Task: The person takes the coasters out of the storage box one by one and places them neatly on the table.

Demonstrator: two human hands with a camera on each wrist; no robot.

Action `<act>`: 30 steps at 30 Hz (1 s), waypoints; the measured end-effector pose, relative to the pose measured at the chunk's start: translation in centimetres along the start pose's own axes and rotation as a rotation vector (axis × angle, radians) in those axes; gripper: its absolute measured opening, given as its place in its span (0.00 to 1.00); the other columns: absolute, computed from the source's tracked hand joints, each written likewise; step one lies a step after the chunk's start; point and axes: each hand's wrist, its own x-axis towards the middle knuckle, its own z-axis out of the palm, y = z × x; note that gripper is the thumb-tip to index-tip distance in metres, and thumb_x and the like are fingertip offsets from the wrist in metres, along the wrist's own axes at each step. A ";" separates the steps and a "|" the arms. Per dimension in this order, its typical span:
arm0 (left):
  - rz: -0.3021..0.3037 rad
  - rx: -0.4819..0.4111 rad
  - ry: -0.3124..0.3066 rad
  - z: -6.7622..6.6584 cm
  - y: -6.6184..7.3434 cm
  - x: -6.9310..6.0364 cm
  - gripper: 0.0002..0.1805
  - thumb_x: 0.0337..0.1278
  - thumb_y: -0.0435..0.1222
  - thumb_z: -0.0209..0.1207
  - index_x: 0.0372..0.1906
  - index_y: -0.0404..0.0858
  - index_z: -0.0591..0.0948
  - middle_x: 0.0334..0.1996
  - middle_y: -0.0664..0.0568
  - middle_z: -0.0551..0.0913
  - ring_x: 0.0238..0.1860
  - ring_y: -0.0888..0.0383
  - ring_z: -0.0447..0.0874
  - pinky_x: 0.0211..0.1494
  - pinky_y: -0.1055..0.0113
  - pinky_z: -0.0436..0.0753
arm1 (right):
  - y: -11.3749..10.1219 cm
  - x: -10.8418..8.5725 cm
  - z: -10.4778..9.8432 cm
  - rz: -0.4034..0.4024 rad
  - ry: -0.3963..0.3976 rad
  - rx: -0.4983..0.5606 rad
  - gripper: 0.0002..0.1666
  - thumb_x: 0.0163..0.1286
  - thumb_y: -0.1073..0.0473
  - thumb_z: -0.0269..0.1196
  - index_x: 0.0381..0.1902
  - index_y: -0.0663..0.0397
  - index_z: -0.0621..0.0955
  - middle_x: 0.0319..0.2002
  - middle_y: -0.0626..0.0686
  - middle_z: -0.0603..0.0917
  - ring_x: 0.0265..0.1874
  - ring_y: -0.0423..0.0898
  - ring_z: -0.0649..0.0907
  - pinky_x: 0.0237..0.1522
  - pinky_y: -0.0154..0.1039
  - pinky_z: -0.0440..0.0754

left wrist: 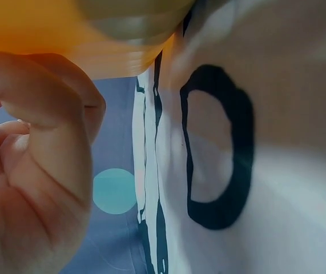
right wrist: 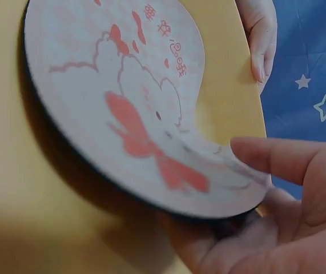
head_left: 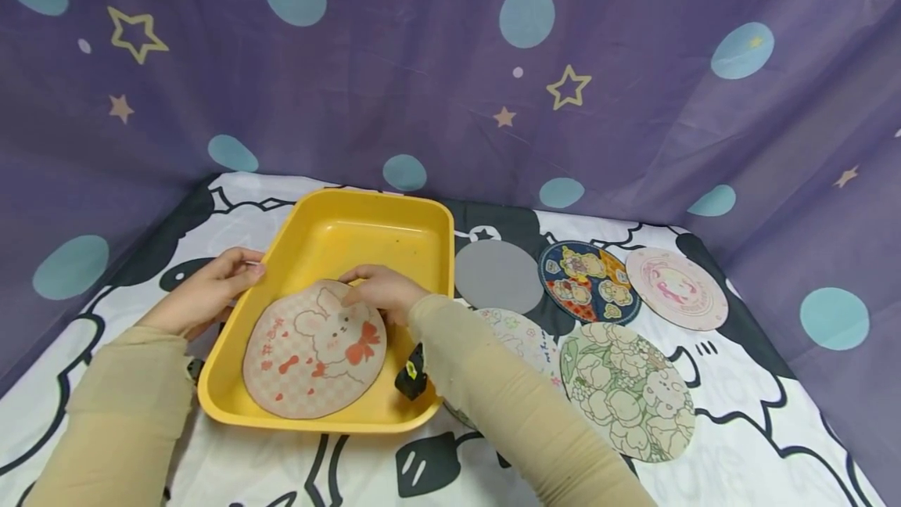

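Note:
A round pink-and-white mat (head_left: 315, 350) printed with a rabbit and a red bow lies partly raised inside a yellow plastic tray (head_left: 383, 208). Its edge is pinched by my right hand (head_left: 383, 292), thumb on the printed face and fingers beneath. In the right wrist view the mat (right wrist: 94, 103) bends near the thumb, and its dark underside edge shows. My left hand (head_left: 221, 288) grips the tray's left rim. From the left wrist, the fingers of the left hand (left wrist: 43, 137) are bent against the tray's outer wall (left wrist: 111, 63).
Right of the tray lie several more round mats: a plain grey one (head_left: 498, 276), a dark blue one (head_left: 590, 284), a pink one (head_left: 677, 288), a green floral one (head_left: 626, 393) and a pale floral one (head_left: 517, 331) partly hidden by my right forearm. A purple curtain (head_left: 422, 84) hangs behind.

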 end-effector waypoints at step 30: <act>0.020 -0.035 -0.014 -0.1 -0.1 -0.1 0.34 0.77 0.51 0.43 0.71 0.30 0.52 0.56 0.37 0.73 0.40 0.63 0.82 0.42 0.61 0.86 | 0.0 0.8 0.1 0.122 -0.308 0.164 0.28 0.68 0.74 0.57 0.63 0.48 0.73 0.37 0.56 0.86 0.42 0.54 0.88 0.52 0.51 0.84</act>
